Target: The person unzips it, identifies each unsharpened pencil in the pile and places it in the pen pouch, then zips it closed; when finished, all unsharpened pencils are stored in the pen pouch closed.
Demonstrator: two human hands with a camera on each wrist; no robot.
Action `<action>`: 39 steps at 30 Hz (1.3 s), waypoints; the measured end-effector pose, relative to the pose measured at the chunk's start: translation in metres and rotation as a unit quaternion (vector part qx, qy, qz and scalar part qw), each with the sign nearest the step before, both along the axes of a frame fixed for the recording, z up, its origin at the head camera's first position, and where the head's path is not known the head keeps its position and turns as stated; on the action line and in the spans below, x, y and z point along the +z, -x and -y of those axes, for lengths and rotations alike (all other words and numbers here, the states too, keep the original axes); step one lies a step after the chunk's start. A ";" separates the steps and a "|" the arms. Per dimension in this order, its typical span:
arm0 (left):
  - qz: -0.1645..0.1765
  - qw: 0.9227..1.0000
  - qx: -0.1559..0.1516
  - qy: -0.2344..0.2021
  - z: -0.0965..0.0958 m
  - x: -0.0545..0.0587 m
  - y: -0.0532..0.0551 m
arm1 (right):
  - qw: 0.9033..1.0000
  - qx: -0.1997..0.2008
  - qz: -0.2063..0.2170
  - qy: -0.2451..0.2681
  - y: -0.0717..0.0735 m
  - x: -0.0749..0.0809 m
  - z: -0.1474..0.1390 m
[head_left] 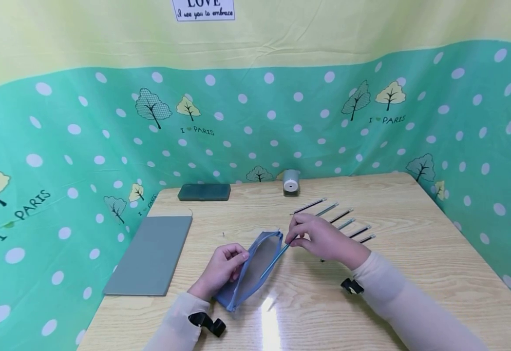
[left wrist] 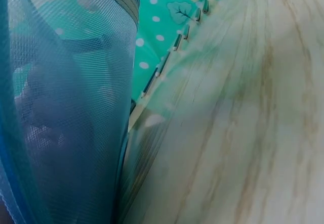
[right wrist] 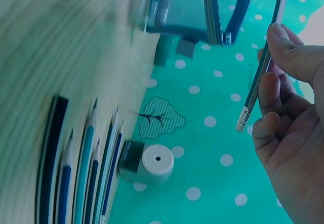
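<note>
My left hand (head_left: 222, 268) grips the near-left edge of a blue mesh zipper pouch (head_left: 258, 263), whose mouth gapes between its zipper edges. In the left wrist view, the pouch's mesh (left wrist: 86, 107) covers the left side and blurs what lies behind. My right hand (head_left: 316, 238) pinches a teal pencil (head_left: 277, 258) near its eraser end, and the pencil slants down into the pouch's mouth. The right wrist view shows its eraser end (right wrist: 243, 118) below the fingers. Several other pencils (head_left: 342, 216) lie in a slanted row beyond the right hand, partly hidden by it.
A white and dark pencil sharpener (head_left: 291, 181) stands at the table's back edge. To its left lies a dark green case (head_left: 204, 192). A flat grey board (head_left: 152, 256) is on the left of the wooden table (head_left: 430, 273). Polka-dot cloth (head_left: 255, 112) hangs behind.
</note>
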State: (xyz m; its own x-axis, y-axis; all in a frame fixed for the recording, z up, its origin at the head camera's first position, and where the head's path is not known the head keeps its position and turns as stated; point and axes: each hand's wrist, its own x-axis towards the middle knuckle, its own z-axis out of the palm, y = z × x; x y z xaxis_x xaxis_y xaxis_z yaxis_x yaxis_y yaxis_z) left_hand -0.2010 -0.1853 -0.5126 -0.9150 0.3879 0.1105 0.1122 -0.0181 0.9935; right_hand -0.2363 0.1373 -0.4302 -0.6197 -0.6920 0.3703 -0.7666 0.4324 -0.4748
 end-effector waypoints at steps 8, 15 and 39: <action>0.005 1.000 0.004 -0.002 -0.004 0.001 -0.001 | 0.999 0.045 -0.010 0.026 -0.004 -0.009 0.013; 0.002 1.000 0.005 0.004 -0.006 0.003 -0.001 | 0.996 0.078 -0.010 0.035 -0.009 -0.013 0.022; 0.002 1.000 -0.023 -0.011 -0.014 0.003 -0.007 | 0.994 0.100 -0.012 0.041 -0.016 -0.024 0.034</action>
State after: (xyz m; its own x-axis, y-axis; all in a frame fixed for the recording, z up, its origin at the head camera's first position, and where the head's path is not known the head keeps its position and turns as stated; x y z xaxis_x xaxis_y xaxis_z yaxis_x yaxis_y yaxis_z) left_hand -0.1943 -0.1716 -0.5099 -0.8964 0.4278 0.1157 0.1062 -0.0460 0.9933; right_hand -0.2207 0.1030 -0.4542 -0.4631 -0.7679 0.4426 -0.8446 0.2310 -0.4829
